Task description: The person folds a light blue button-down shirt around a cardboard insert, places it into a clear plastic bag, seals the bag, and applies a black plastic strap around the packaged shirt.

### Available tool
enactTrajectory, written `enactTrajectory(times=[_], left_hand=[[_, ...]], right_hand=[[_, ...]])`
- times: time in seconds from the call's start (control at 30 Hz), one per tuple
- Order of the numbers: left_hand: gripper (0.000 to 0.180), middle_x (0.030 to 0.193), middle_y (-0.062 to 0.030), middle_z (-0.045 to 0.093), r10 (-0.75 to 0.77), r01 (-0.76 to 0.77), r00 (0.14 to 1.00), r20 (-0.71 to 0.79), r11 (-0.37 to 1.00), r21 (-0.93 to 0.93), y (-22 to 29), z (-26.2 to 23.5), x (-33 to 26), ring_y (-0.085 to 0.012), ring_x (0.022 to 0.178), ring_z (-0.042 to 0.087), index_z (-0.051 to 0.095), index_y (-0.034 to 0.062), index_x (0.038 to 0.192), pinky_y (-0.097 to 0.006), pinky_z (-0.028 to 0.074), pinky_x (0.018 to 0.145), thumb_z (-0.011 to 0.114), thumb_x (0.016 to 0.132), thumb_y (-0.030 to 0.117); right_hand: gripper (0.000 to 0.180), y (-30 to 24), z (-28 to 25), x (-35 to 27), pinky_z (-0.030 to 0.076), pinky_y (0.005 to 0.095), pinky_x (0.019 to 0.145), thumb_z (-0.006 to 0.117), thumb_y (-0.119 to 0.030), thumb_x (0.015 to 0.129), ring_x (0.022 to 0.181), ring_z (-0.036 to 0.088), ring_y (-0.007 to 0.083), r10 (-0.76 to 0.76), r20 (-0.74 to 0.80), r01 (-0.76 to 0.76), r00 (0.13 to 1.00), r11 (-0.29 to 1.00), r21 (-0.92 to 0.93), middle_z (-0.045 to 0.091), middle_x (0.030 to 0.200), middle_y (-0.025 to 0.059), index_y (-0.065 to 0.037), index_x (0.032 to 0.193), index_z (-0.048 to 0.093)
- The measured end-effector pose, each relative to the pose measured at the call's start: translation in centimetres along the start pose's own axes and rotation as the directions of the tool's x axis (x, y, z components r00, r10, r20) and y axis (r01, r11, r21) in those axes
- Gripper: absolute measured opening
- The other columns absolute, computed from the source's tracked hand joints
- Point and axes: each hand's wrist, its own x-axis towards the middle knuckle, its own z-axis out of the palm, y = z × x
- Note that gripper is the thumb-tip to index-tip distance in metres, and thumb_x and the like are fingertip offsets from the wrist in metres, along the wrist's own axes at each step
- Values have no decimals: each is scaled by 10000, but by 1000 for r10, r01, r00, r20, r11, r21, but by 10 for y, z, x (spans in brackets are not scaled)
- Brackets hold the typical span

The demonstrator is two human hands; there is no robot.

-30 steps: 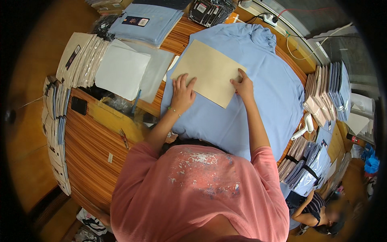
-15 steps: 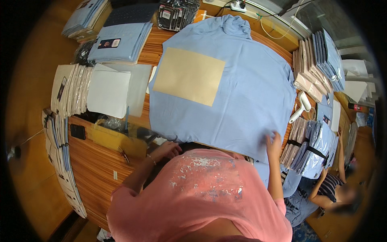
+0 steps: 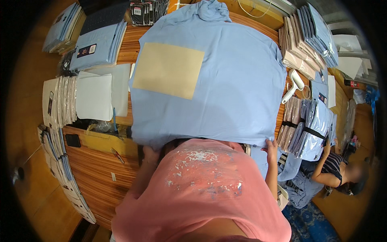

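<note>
A light blue top [image 3: 229,80] lies spread out in front of me, with cloth bunched up at its far end. On its left half rests a flat tan rectangle of card or paper [image 3: 168,70]. My left hand [image 3: 150,155] is closed at the near left corner of the hem, its fingertips partly hidden by the cloth. At the near right corner my right hand [image 3: 272,148] pinches the hem between thumb and fingers. The near edge of the top runs against my body.
White sheets [image 3: 94,97] and bagged folded garments [image 3: 60,101] stand at left, near a phone [image 3: 73,140] and small snips [image 3: 117,155]. On the right are a white lint roller [image 3: 294,86] and banded garment stacks [image 3: 310,129]. Another person's arm [image 3: 322,163] reaches in there.
My left hand has moved from beside my body onto the left hem corner. My right hand has come down to the right corner and grips it. The view has shifted a little.
</note>
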Motion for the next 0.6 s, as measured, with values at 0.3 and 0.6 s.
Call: enactTrajectory(times=[0.3,0.6], left_hand=[[442,1345,-99,352,724,-801,599,343,542,254,105,281,-67,-242,1258,336,308,36,1323,-391,256,1050,441,948,228],[355,1328,-97,426,-136,-805,290,947,-569,165,70,370,78,-258,1258,367,501,92,1223,-478,282,1026,528,874,153]], right_hand=[[403,-131,9,65,501,215,492,524,-90,898,636,584,136,-355,10,307,935,821,481,566,938,95,-65,1285,414],[272,-172,40,149,533,245,596,481,-207,934,724,647,175,-251,184,150,950,888,434,631,922,127,-43,1148,513]])
